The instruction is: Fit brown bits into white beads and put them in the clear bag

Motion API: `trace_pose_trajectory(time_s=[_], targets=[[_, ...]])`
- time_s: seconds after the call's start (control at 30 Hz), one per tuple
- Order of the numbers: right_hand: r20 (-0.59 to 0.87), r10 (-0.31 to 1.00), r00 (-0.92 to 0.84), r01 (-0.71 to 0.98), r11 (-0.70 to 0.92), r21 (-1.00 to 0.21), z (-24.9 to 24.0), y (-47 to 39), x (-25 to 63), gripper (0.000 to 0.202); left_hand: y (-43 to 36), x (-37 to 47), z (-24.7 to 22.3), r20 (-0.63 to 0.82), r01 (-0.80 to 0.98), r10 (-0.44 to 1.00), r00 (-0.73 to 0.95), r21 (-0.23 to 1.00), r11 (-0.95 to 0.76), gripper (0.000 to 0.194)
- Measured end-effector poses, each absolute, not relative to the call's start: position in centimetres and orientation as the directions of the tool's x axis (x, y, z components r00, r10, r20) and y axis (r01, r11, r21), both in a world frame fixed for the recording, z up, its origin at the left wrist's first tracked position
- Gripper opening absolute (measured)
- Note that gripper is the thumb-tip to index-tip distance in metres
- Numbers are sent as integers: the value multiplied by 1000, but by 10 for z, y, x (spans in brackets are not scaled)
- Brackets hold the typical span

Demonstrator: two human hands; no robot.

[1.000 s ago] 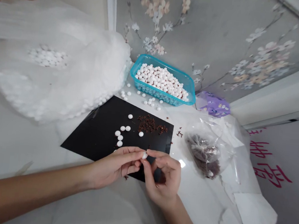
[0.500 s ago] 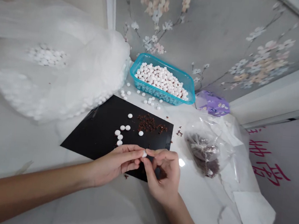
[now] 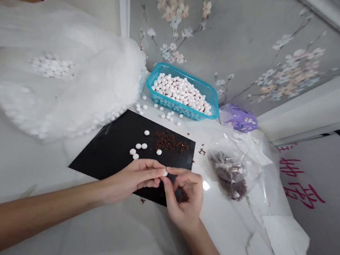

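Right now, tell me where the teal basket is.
In the head view, the teal basket stands at upper centre, beyond the black sheet and right of the bulging white bag.

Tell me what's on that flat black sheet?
Small round white balls and brown bits lie on the sheet. The left hand and right hand cover part; what's beneath is hidden.
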State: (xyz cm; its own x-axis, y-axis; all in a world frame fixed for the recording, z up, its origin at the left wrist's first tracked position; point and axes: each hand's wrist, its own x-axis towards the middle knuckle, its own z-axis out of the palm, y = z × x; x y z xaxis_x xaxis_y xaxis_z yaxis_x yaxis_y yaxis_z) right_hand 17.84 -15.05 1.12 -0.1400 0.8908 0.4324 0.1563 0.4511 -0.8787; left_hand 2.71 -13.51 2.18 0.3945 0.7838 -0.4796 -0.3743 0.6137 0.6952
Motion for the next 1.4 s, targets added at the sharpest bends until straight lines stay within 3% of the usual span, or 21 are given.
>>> trace_pose_trajectory(time_s=[0.13,0.23,0.33,0.43,0.53,0.7,0.93,1.2,1.4], targets=[[517,855,-34,212,512,-832,8,-151,179,33,-122,15,34,-263,-119,881,392,936,332,19],[511,859,19,277,487,-828,1,-141,184,27,-109,-3,41,-80,218,934,347,976,3,22],[428,901,73,352,378,-856,-7,-128,188,18,-91,-25,35,173,629,961,215,729,-271,21],[338,940,54,428,284,-858,-11,-120,189,12,-76,-44,22,236,820,954,183,499,-280,22],[280,960,-24,522,251,-815,-12,-116,189,12,-69,-53,14,191,867,964,186,429,-252,26],[214,977,-14,554,186,-812,-15,-106,190,21,-61,-50,15,234,874,970,62,457,-166,31],[173,984,-36,704,148,-694,-12,-99,182,28,-34,-50,12,330,956,938,109,224,-190,37],[210,975,-66,695,196,-691,-12,-103,182,24,-28,-51,3,341,962,932,121,190,-194,35],[227,973,-54,733,192,-652,-11,-103,180,25,-31,-50,7,362,958,930,71,236,-165,32]])
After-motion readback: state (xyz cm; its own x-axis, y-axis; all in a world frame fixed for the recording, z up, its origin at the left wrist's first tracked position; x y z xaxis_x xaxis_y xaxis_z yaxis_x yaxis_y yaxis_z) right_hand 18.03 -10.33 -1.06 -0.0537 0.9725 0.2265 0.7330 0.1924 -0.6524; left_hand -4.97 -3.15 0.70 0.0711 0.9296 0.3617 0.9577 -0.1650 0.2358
